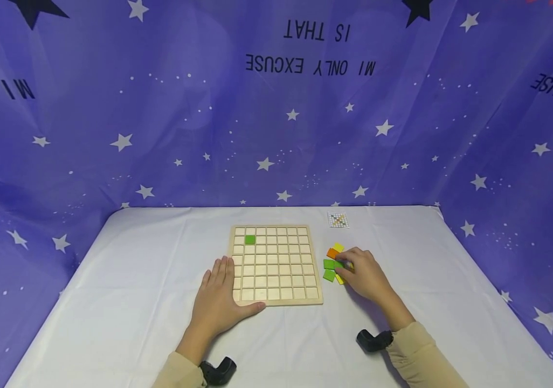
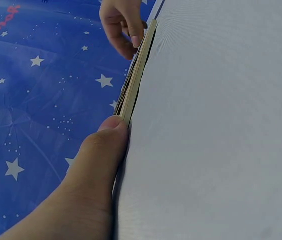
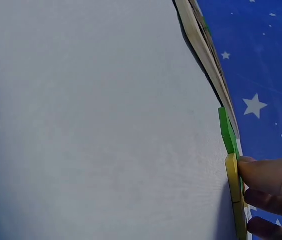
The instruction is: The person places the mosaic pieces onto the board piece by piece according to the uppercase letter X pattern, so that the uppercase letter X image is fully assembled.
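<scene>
A square wooden grid board (image 1: pixel 276 303) lies on the table with one green tile (image 1: pixel 250 239) in a cell near its far left corner. My left hand (image 1: pixel 215 302) rests along the board's left side with straight fingers, its thumb at the front edge. To the right of the board is a small pile of green, orange and yellow tiles. Over that pile, my right hand (image 1: pixel 366 274) has its thumb and index finger at opposite sides of a green tile (image 1: pixel 338 264), pinching it. In the right wrist view, the thumb is close behind a yellow tile (image 3: pixel 233 175).
A small card (image 1: pixel 338 220) with a coloured grid pattern lies behind the tiles, near the table's far edge. White cloth (image 1: pixel 126 302) covers the table. A purple star-patterned curtain (image 1: pixel 237 134) hangs behind and at both sides.
</scene>
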A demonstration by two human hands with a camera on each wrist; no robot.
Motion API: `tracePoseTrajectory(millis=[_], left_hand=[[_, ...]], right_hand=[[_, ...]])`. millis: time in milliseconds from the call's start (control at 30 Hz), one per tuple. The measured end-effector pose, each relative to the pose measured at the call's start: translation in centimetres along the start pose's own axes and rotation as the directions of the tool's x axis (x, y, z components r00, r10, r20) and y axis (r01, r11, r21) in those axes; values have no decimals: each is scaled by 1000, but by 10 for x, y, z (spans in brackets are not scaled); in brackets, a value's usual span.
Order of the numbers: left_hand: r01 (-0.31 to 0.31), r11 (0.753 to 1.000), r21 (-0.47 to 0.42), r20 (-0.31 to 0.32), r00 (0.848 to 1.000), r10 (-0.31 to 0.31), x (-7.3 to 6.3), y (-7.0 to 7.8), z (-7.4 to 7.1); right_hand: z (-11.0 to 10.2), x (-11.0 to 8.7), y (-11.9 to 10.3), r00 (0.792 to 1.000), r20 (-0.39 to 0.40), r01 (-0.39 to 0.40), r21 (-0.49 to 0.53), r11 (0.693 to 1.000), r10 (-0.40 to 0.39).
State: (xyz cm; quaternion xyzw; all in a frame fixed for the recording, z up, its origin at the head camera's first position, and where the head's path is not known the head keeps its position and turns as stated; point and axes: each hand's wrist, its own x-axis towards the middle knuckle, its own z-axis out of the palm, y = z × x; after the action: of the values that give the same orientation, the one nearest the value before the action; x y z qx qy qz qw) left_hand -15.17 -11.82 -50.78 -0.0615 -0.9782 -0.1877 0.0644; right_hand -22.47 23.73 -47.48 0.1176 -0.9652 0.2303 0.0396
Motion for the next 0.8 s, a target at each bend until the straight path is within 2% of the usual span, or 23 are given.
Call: tracePoseTrajectory(millis=[533, 800], left_hand=[[5, 1000, -4, 5, 1000, -5, -1, -2, 1], [1, 1000, -5, -4, 1000, -1, -1, 0, -2]], right_hand=[[3, 1, 0, 1000, 4, -28, 17, 999, 28], [0, 10, -8, 999, -2, -41, 126, 991, 42]])
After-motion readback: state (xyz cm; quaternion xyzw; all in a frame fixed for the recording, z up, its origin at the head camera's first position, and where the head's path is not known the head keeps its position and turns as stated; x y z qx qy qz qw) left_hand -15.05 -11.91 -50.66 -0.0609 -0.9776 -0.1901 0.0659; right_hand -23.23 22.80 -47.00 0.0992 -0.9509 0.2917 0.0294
